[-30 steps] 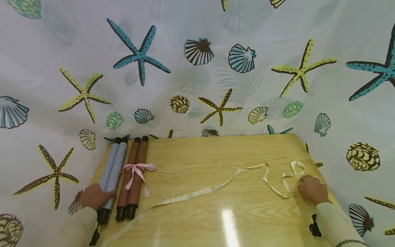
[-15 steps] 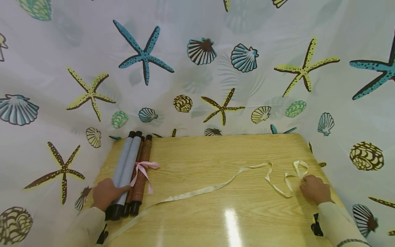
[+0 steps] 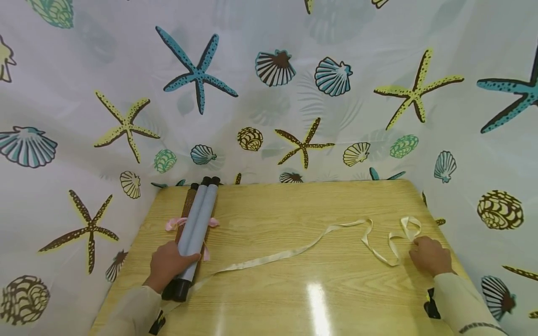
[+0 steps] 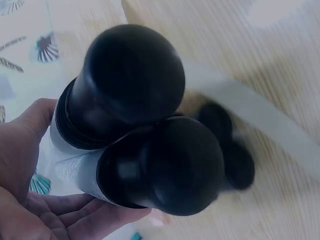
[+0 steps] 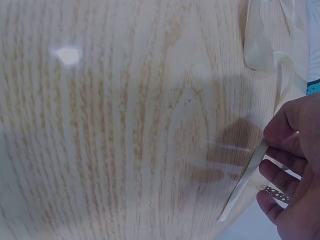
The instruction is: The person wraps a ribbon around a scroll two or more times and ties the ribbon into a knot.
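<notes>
My left hand (image 3: 166, 267) grips a pair of light grey rolls (image 3: 196, 226) with black end caps (image 4: 135, 75). They are held over two brown patterned rolls (image 3: 187, 205), mostly hidden below, whose black caps (image 4: 237, 165) show lower down in the left wrist view. A pink ribbon (image 3: 172, 224) tied round the brown rolls sticks out on both sides. Across the table runs a long cream ribbon (image 3: 273, 257), its near left part passing close by the rolls. At the right, my right hand (image 3: 430, 256) pinches this ribbon near its end (image 5: 245, 182) between thumb and finger.
The wood-grain table (image 3: 315, 205) has a glare spot near its front. A white curtain (image 3: 252, 107) printed with starfish and shells surrounds its back and sides. Loose curls of the cream ribbon (image 3: 392, 256) lie left of the right hand.
My left hand has lifted the grey rolls and carried them rightwards from beside the brown rolls to over them. The right hand stays in place on the cream ribbon.
</notes>
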`<state>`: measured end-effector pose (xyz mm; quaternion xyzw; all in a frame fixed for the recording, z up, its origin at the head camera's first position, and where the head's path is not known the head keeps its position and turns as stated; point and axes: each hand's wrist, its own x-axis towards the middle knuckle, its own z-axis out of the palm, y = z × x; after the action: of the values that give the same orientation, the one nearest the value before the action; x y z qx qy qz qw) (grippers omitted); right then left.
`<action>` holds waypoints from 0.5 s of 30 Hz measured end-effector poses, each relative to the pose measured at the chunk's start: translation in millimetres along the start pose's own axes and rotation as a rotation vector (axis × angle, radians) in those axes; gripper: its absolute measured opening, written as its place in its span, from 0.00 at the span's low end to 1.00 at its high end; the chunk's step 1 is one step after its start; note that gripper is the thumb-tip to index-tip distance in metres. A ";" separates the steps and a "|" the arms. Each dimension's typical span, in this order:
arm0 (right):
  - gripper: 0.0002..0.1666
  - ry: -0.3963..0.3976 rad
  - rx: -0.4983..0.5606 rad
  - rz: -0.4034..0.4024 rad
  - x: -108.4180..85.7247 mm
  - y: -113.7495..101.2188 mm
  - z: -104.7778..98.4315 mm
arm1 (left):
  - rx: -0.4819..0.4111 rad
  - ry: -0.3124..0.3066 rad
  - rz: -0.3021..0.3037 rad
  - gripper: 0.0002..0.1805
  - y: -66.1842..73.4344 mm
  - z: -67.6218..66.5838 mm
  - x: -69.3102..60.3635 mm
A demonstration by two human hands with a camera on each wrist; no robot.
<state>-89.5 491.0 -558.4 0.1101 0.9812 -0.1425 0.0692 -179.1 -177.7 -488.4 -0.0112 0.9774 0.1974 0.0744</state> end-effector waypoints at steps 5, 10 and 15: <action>0.27 0.001 -0.010 -0.002 -0.2 -0.8 -0.2 | 0.016 0.009 0.039 0.41 19.7 12.9 -4.1; 0.27 -0.016 -0.012 0.012 0.3 -1.5 -1.8 | -0.021 0.024 0.071 0.31 40.1 34.3 -10.2; 0.27 -0.035 -0.012 0.020 0.0 -1.1 -2.7 | -0.069 -0.006 0.063 0.27 63.6 56.2 -17.6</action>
<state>-90.1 490.7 -555.6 0.1170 0.9795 -0.1380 0.0882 -157.1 -97.4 -512.5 0.0174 0.9697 0.2331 0.0705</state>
